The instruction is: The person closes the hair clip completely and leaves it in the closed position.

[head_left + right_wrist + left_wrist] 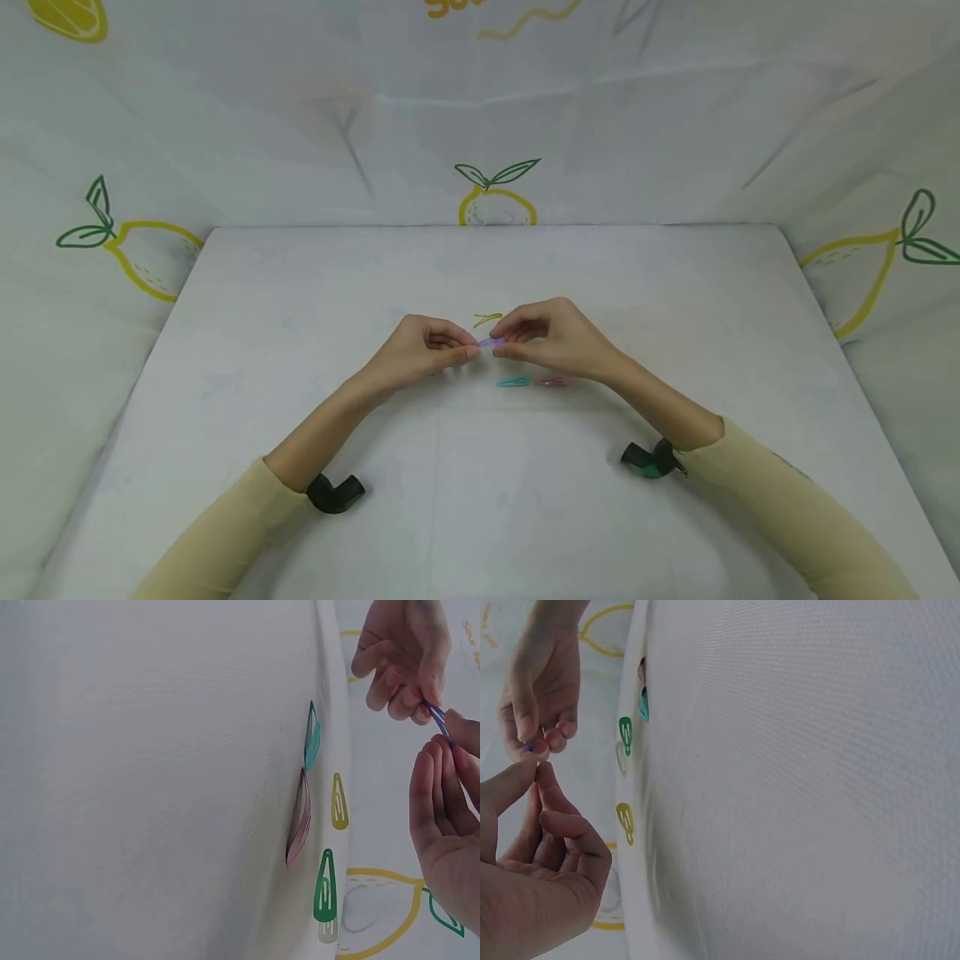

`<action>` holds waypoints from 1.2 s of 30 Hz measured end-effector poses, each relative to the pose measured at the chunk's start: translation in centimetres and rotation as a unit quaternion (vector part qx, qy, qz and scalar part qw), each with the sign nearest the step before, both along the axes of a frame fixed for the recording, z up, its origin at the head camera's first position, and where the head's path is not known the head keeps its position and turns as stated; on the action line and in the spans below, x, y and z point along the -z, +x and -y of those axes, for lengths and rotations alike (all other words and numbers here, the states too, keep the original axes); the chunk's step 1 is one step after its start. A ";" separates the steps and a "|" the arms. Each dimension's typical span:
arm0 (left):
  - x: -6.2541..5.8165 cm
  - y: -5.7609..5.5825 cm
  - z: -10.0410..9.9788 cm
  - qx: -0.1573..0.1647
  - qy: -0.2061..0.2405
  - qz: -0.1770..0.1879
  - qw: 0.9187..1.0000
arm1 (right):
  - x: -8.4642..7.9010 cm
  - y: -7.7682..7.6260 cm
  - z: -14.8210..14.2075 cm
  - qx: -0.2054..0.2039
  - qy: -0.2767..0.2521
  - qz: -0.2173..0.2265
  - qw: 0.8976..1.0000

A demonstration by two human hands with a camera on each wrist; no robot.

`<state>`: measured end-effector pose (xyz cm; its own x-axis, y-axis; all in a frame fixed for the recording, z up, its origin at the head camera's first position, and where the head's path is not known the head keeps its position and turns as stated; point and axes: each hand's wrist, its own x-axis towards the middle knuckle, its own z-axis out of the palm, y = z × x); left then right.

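Over the middle of the table, a purple snap hair clip [491, 342] [439, 720] is held between both hands. My left hand [422, 350] [547, 862] pinches one end with thumb and forefinger. The other end is pinched by the thumb and fingers of my right hand [558, 340]. Just beyond the hands lies a yellow snap clip [487, 318] [340, 802]. Nearer me, a teal clip [513, 382] and a pink clip [553, 381] lie end to end. The right wrist view also has a green clip [325, 889] and a pale clip [328, 931], both hidden in the head view.
A white cloth covers the table [435, 500]. White hangings with lemon drawings [497, 207] stand behind it and at both sides. Black wrist-worn devices [335, 494] [648, 458] stick out inward from the sleeves.
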<state>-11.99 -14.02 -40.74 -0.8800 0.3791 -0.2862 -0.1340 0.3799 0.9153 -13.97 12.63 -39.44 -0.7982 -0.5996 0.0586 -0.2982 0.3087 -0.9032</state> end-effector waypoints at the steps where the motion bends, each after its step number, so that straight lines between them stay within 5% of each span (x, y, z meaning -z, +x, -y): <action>1: 0.0 0.0 0.0 0.000 0.000 -0.001 1.000 | -0.1 0.0 0.0 0.003 0.001 0.003 1.000; 20: 0.2 0.1 -0.7 0.009 -0.002 -0.044 0.999 | -0.3 0.4 -0.8 0.029 0.056 -0.005 0.998; 36: 0.7 0.0 -1.2 0.023 -0.041 -0.122 0.991 | 0.3 0.5 -1.1 0.024 0.089 -0.016 0.996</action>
